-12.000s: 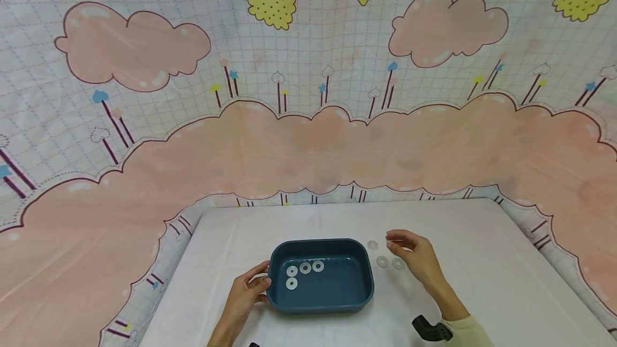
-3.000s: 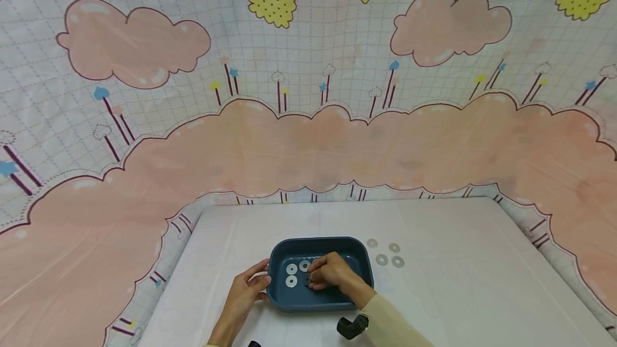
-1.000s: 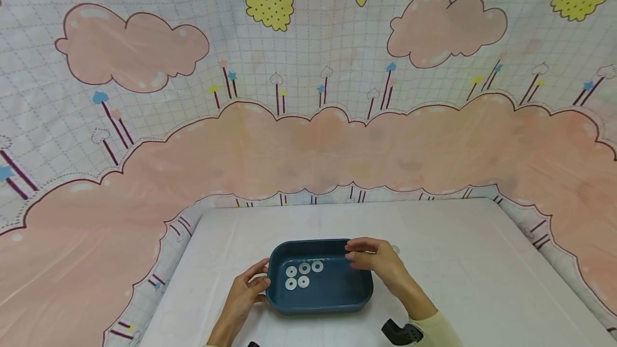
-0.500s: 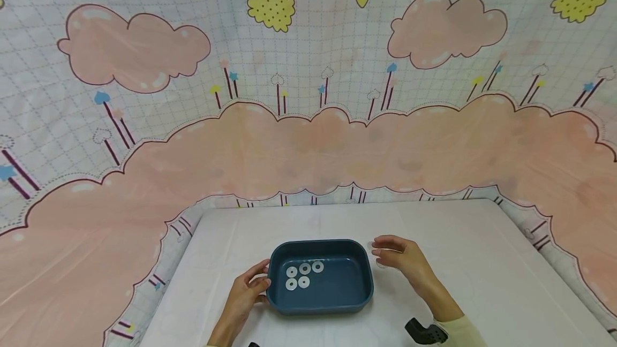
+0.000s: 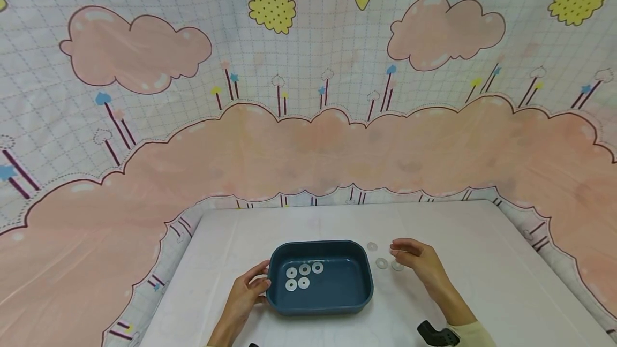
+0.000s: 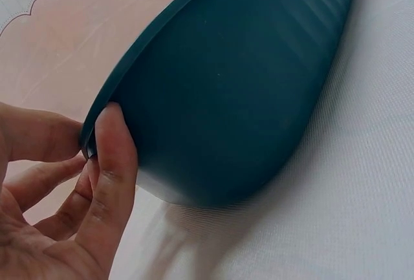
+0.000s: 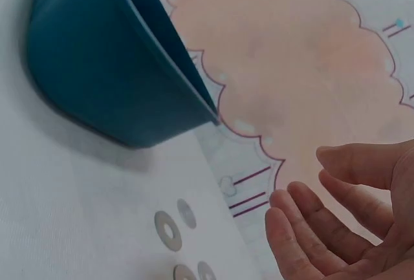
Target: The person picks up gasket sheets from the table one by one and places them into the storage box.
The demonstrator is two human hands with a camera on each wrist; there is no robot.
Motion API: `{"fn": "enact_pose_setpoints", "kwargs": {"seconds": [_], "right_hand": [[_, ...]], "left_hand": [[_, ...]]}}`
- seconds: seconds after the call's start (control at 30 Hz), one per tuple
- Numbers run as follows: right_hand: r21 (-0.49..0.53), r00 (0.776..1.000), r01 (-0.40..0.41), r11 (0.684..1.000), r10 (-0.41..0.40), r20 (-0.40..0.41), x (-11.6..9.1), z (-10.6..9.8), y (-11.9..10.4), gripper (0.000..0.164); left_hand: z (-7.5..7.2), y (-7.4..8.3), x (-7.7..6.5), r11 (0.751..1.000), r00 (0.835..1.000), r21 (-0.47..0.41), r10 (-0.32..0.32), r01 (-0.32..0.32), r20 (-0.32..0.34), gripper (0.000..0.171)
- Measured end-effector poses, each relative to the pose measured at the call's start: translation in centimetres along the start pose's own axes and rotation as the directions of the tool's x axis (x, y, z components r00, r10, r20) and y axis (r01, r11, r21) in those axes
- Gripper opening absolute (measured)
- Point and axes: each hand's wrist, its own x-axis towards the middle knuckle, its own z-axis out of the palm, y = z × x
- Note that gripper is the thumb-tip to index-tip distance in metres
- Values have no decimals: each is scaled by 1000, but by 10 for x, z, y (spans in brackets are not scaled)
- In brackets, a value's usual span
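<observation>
My left hand pinches the left rim of a dark blue rectangular tray; in the left wrist view the thumb presses the tray's outer wall. Inside lie several flat white washers, three in a back row and two in front. To the right of the tray, my right hand hovers over loose washers on the table. The right wrist view has that hand's fingers loosely bent and apart from the thumb, with nothing held. More washers lie below it, one hidden by the hand in the head view.
A white cloth covers the table. Behind it hangs a patterned backdrop with clouds and stars. A black wrist camera sits at the right sleeve.
The right hand was inside the tray three seconds ago and has since moved out to the right, over the loose washers. A second washer now shows in the tray's front row. The left hand stays put.
</observation>
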Motion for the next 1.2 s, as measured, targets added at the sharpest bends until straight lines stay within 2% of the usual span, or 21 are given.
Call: {"fn": "enact_pose_setpoints", "kwargs": {"seconds": [0.17,0.5,0.7,0.93,1.2], "right_hand": [[-33,999,-31,999,30,-43,5,-3,9,42],[-129,994,-52,990,39,-99,12,-6,27,42],[-185,992,-37,982,13,-128,20,-7,40,43],[-322,986,-8,947,-47,-162,32,-6,51,39],[-383,986,-7,924,-58,-157,43,-5,58,37]], "left_hand": [[0,0,0,1000,1000,1,-4,4,-3,51],[0,0,0,1000,1000,-2,-5,5,-4,51],[0,0,-1,1000,1000,1,-3,3,-7,51],[0,1,-1,1000,1000,0,-4,4,-6,51],[0,0,-1,1000,1000,-6,-8,8,4,52]]}}
